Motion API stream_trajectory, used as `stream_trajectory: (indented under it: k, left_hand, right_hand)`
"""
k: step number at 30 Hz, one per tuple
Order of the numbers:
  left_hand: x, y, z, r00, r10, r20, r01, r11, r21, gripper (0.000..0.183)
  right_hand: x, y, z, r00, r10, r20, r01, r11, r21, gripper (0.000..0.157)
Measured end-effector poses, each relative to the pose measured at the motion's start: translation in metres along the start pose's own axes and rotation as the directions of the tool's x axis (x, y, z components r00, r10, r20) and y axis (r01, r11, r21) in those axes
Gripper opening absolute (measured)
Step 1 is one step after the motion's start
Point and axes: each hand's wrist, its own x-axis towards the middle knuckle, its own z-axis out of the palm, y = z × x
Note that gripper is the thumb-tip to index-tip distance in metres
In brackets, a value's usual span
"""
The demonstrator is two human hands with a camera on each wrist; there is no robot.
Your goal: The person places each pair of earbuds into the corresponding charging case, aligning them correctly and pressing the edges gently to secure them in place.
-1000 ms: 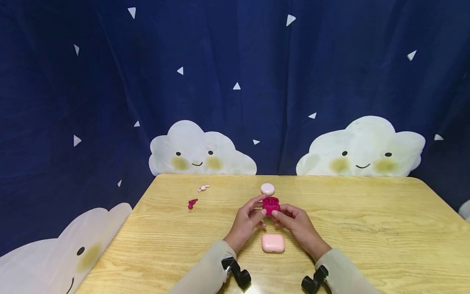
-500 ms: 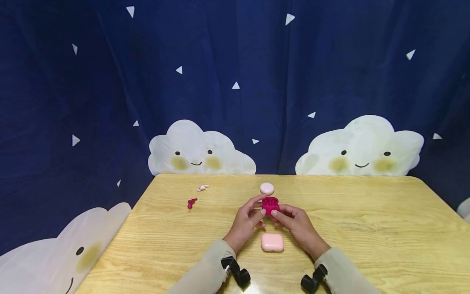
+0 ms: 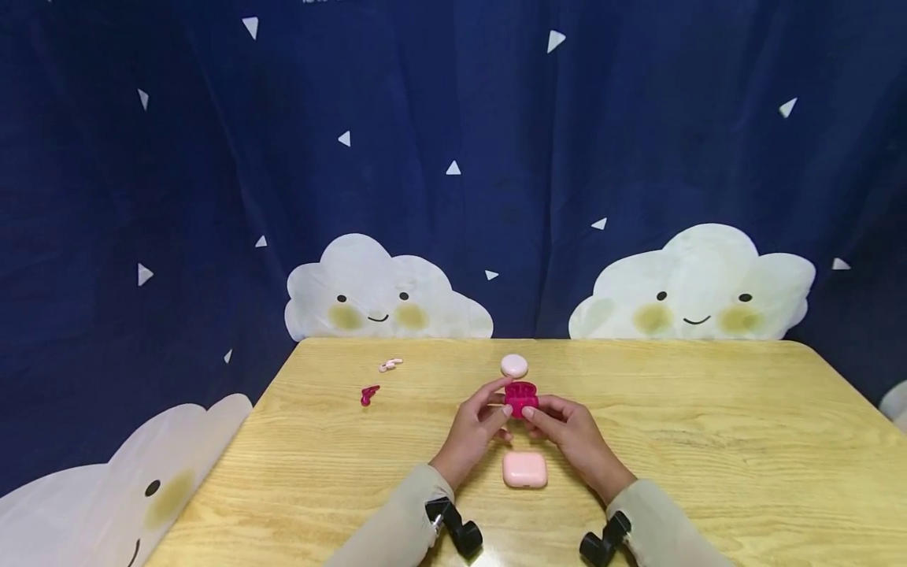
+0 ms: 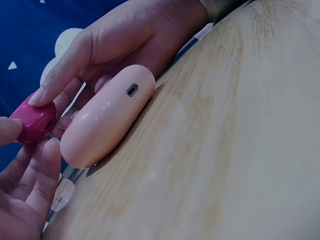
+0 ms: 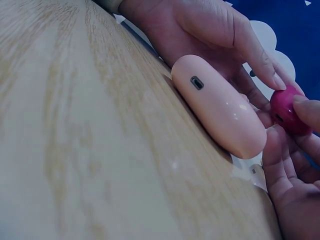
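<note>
A small magenta earbud case (image 3: 521, 400) is held with its lid raised, near the middle of the table in the head view. My left hand (image 3: 473, 425) grips its left side, thumb at the front and index finger reaching up by the lid. On the other side my right hand (image 3: 575, 441) pinches the case, its thumb pressed on the front. Both wrist views show the rounded magenta underside between the fingertips. Closer to me lies a closed pink earbud case (image 3: 525, 470), between the two wrists. Its charging port (image 4: 132, 90) shows in the left wrist view.
Just behind the hands stands a round pale pink case (image 3: 514, 365). At the back left lie magenta earbuds (image 3: 368, 395) and, behind them, pale pink earbuds (image 3: 390, 365). The wooden table (image 3: 708, 441) ends at a dark blue curtain (image 3: 453, 102) with cloud faces.
</note>
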Motion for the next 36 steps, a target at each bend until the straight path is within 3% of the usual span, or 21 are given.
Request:
stream_trajectory:
  k: [8, 11, 14, 18, 21, 24, 26, 29, 31, 36]
  left_hand:
    - [0.002, 0.000, -0.008, 0.998, -0.027, -0.058, 0.025, 0.999, -0.024, 0.048]
    - [0.006, 0.007, -0.019, 0.992, 0.016, -0.124, -0.007, 0.997, 0.072, 0.041]
    - [0.010, 0.019, -0.034, 0.979, 0.083, -0.186, -0.037, 0.972, 0.234, 0.031]
    - [0.012, 0.037, -0.059, 0.969, 0.147, -0.198, -0.032, 0.871, 0.491, 0.023]
    - [0.012, 0.050, -0.079, 0.975, 0.153, -0.158, -0.006, 0.739, 0.674, 0.019]
    - [0.009, 0.062, -0.095, 0.983, 0.118, -0.138, 0.040, 0.601, 0.798, 0.016]
    - [0.007, 0.068, -0.106, 0.984, 0.099, -0.145, 0.072, 0.525, 0.848, 0.013]
    - [0.002, 0.075, -0.121, 0.980, 0.074, -0.187, 0.133, 0.461, 0.878, 0.011]
    - [-0.002, 0.079, -0.131, 0.971, 0.068, -0.227, 0.176, 0.436, 0.882, 0.009]
    - [-0.010, 0.082, -0.155, 0.944, 0.033, -0.328, 0.286, 0.413, 0.865, 0.005]
  right_hand:
    - [-0.003, 0.002, 0.001, 1.000, 0.017, -0.017, -0.017, 1.000, 0.013, 0.038]
    - [-0.003, 0.003, 0.001, 0.999, 0.026, -0.021, -0.026, 0.999, 0.019, 0.037]
    - [-0.002, 0.003, 0.001, 1.000, 0.018, -0.025, -0.017, 0.999, 0.029, 0.037]
    - [-0.001, 0.002, 0.001, 0.999, 0.019, -0.026, -0.017, 0.999, 0.047, 0.036]
    - [-0.001, 0.001, 0.001, 0.999, 0.020, -0.025, -0.019, 0.999, 0.047, 0.037]
    - [-0.002, 0.000, 0.001, 0.999, 0.016, -0.029, -0.015, 0.999, 0.046, 0.037]
    - [-0.002, 0.000, 0.000, 0.999, 0.019, -0.029, -0.017, 0.999, 0.050, 0.037]
    - [-0.003, 0.001, 0.000, 0.999, 0.027, -0.027, -0.026, 0.998, 0.052, 0.037]
    - [-0.003, 0.001, 0.001, 0.999, 0.027, -0.020, -0.026, 0.998, 0.049, 0.037]
    - [-0.003, 0.002, 0.001, 1.000, 0.016, -0.020, -0.015, 0.999, 0.043, 0.038]
